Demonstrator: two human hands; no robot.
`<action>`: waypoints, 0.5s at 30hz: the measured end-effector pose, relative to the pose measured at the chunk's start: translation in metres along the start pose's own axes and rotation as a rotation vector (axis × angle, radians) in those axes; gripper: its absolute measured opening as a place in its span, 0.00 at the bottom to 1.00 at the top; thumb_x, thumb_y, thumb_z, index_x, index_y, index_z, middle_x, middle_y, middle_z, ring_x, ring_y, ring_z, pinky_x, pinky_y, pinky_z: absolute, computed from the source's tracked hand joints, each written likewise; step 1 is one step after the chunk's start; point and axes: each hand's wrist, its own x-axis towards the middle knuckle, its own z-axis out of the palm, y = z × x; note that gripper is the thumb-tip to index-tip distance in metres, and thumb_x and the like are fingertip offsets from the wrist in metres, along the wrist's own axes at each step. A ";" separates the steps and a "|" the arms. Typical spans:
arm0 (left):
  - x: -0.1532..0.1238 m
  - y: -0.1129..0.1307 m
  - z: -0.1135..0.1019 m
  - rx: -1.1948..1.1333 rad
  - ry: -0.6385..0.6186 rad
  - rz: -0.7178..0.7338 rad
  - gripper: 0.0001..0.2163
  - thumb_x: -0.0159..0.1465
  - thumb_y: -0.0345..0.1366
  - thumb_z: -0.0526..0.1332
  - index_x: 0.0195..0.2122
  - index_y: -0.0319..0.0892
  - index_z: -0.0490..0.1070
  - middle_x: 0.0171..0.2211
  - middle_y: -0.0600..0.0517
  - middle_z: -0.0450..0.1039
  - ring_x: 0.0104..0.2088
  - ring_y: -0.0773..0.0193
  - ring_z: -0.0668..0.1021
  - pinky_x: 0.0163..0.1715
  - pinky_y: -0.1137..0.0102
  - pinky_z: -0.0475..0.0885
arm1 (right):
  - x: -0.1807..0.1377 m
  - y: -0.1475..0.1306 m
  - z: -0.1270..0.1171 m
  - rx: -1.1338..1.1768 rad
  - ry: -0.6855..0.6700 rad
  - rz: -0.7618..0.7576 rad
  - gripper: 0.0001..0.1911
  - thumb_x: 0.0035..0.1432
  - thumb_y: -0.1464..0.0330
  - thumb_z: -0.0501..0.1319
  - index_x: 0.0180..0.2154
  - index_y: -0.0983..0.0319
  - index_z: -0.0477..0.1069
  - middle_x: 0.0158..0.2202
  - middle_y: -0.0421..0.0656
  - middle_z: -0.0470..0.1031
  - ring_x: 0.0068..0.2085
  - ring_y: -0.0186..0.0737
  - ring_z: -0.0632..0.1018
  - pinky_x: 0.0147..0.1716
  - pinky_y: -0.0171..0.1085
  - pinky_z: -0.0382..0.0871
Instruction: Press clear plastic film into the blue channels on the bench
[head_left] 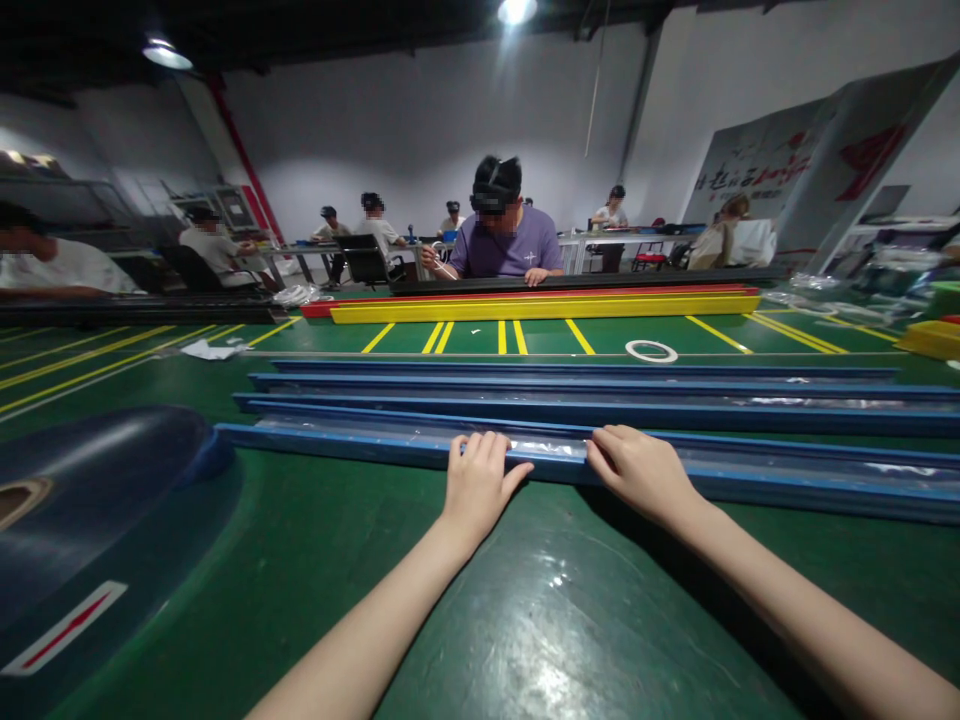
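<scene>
A long blue channel (360, 448) lies crosswise on the green table, open side up, with clear plastic film (551, 447) along its inside. My left hand (480, 482) grips its front wall near the middle, fingers curled over the top edge and thumb stretched out along the front. To the right, my right hand (643, 470) is closed on the same wall, its fingertips bent down inside the channel. Whether either hand also pinches the film is hidden. Just behind, several similar blue channels (420, 385) lie roughly parallel.
A large dark blue roll (112, 500) with a cardboard core stands at left. Beyond the channels are a white tape ring (651, 351), white scraps (214, 349), and yellow (540, 307) and red lengths (319, 310). Opposite, a person in purple (506, 240) works; others sit farther back.
</scene>
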 end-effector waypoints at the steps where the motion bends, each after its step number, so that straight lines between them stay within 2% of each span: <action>1: 0.000 0.000 0.000 -0.006 0.008 -0.014 0.15 0.59 0.48 0.54 0.35 0.40 0.66 0.31 0.50 0.71 0.35 0.61 0.70 0.40 0.63 0.58 | 0.004 -0.006 0.000 0.008 -0.004 -0.007 0.17 0.59 0.65 0.44 0.25 0.61 0.66 0.25 0.41 0.72 0.29 0.33 0.71 0.24 0.33 0.50; 8: 0.000 0.001 -0.001 -0.008 0.028 -0.088 0.16 0.57 0.50 0.55 0.32 0.40 0.65 0.31 0.50 0.70 0.36 0.59 0.70 0.42 0.61 0.58 | 0.023 -0.036 0.006 0.043 0.030 -0.014 0.18 0.59 0.66 0.45 0.23 0.62 0.67 0.25 0.41 0.72 0.28 0.32 0.71 0.23 0.33 0.48; 12: 0.000 0.001 0.000 -0.009 0.010 -0.092 0.17 0.57 0.51 0.55 0.33 0.40 0.65 0.31 0.50 0.70 0.36 0.59 0.70 0.43 0.61 0.58 | 0.022 -0.039 0.013 0.033 0.123 0.010 0.19 0.59 0.66 0.44 0.22 0.62 0.67 0.23 0.41 0.71 0.26 0.32 0.70 0.22 0.34 0.47; 15: 0.000 0.000 0.000 -0.016 -0.004 -0.082 0.16 0.58 0.50 0.54 0.34 0.40 0.65 0.31 0.51 0.70 0.36 0.59 0.70 0.43 0.61 0.58 | 0.021 -0.035 0.018 0.014 0.215 -0.039 0.20 0.60 0.66 0.44 0.21 0.63 0.67 0.21 0.42 0.70 0.25 0.32 0.69 0.23 0.34 0.47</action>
